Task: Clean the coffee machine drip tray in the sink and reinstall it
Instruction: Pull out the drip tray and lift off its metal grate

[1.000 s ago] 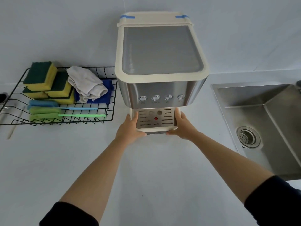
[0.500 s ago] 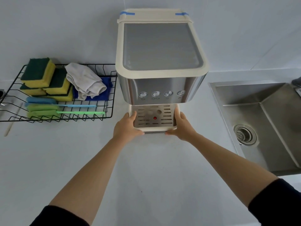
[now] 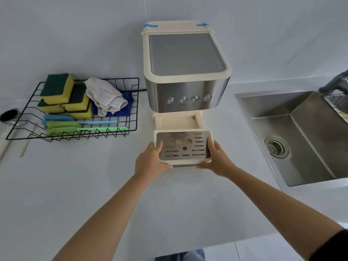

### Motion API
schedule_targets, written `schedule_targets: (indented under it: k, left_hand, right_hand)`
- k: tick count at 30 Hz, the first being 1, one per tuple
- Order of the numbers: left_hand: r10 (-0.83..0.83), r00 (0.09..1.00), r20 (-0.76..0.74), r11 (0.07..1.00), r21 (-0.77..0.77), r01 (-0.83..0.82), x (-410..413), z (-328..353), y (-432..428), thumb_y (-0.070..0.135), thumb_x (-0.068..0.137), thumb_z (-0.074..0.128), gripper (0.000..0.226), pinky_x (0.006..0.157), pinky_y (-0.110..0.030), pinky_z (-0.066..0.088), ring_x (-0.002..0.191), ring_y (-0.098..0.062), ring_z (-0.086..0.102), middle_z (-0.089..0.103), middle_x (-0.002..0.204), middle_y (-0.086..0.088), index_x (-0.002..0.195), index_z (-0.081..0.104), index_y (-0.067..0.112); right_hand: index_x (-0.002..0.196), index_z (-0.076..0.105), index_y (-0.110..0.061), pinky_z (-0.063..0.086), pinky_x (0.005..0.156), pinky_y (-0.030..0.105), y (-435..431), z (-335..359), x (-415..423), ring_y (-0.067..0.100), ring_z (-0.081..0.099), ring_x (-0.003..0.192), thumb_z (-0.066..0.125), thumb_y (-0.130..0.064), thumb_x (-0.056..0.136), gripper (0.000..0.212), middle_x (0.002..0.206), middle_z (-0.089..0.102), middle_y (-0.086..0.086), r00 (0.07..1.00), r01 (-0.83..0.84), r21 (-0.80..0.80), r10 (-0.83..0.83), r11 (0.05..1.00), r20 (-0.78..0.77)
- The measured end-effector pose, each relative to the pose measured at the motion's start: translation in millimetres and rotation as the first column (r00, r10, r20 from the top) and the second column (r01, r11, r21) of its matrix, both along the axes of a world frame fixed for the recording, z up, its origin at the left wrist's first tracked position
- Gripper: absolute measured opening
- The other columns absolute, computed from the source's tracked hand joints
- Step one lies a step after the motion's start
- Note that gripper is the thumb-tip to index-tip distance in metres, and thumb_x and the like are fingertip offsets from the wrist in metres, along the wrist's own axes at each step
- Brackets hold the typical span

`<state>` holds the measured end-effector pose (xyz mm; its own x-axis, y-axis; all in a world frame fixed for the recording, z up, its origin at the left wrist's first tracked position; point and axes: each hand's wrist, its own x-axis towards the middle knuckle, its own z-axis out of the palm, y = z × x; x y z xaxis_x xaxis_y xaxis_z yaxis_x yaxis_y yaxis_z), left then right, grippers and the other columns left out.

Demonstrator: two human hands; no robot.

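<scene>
Me: Drip tray is coming out. A moment ago it was sitting in the bay under the coffee machine; now it is clear of it, between my hands, with the open bay showing just beyond my fingertips.

Friend: How are you holding it?

Me: My left hand is gripping its left edge, thumb on the grille, and my right hand is gripping the right edge the same way. I am guessing liquid may be lying under the grille, though I cannot see any, so I am carrying it level and slowly, pulling evenly on both sides.

Friend: What is sitting around you?

Me: Well to the left of my left hand, a wire rack is holding yellow-green sponges, a grey cloth lying on a blue cloth, and long-handled brushes along its near edge. Between my hands, a red float is showing through the tray's slotted grille. Well to the right of my right hand, the sink is waiting, its drain strainer showing in the basin.
</scene>
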<state>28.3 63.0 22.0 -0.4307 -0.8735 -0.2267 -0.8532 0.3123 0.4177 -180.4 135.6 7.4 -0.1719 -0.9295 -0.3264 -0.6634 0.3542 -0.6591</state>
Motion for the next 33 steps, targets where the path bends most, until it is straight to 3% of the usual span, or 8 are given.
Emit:
schedule_targets:
  k: [18, 27, 31, 33]
  left_hand:
    - [0.014, 0.998, 0.056, 0.996, 0.084, -0.019, 31, -18, 94, 0.048, 0.073, 0.067, 0.092, 0.088, -0.031, 0.048, 0.108, -0.023, 0.055, 0.040, 0.134, -0.003, 0.145, 0.018, 0.020]
    - [0.011, 0.996, 0.092, 0.994, 0.105, -0.021, 32, -21, 113, 0.049, 0.077, 0.063, 0.090, 0.089, -0.030, 0.048, 0.114, -0.022, 0.053, 0.029, 0.145, -0.004, 0.146, 0.013, 0.020]
    - [-0.023, 0.994, 0.108, 0.995, 0.096, 0.013, 35, -18, 115, 0.053, 0.080, 0.057, 0.088, 0.091, -0.031, 0.046, 0.116, -0.023, 0.052, 0.020, 0.152, -0.004, 0.146, 0.009, 0.020]
    - [-0.035, 0.994, 0.107, 0.994, 0.105, 0.024, 36, -15, 115, 0.055, 0.080, 0.055, 0.088, 0.092, -0.032, 0.047, 0.120, -0.022, 0.050, 0.018, 0.152, -0.003, 0.146, 0.009, 0.021]
  right_hand:
    - [0.145, -0.012, -0.010, 0.043, 0.104, 0.032, 90, -14, 29, 0.021, 0.041, 0.123, 0.075, -0.019, 0.074, 0.112, 0.141, 0.025, 0.009, 0.997, -0.054, 0.067, 0.057, 0.996, -0.057]
    - [0.146, -0.010, -0.011, 0.048, 0.097, 0.043, 102, -24, 27, 0.028, 0.045, 0.123, 0.073, -0.032, 0.075, 0.111, 0.148, 0.016, 0.012, 0.981, -0.109, 0.103, 0.124, 0.989, -0.149]
    - [0.146, -0.011, -0.011, 0.048, 0.097, 0.044, 100, -20, 27, 0.030, 0.038, 0.130, 0.070, -0.040, 0.075, 0.111, 0.149, 0.014, 0.014, 0.968, -0.121, 0.149, 0.150, 0.981, -0.201]
    - [0.146, -0.012, -0.009, 0.042, 0.104, 0.045, 98, -16, 27, 0.032, 0.024, 0.139, 0.069, -0.043, 0.076, 0.112, 0.152, 0.006, 0.018, 0.959, -0.132, 0.175, 0.171, 0.976, -0.227]
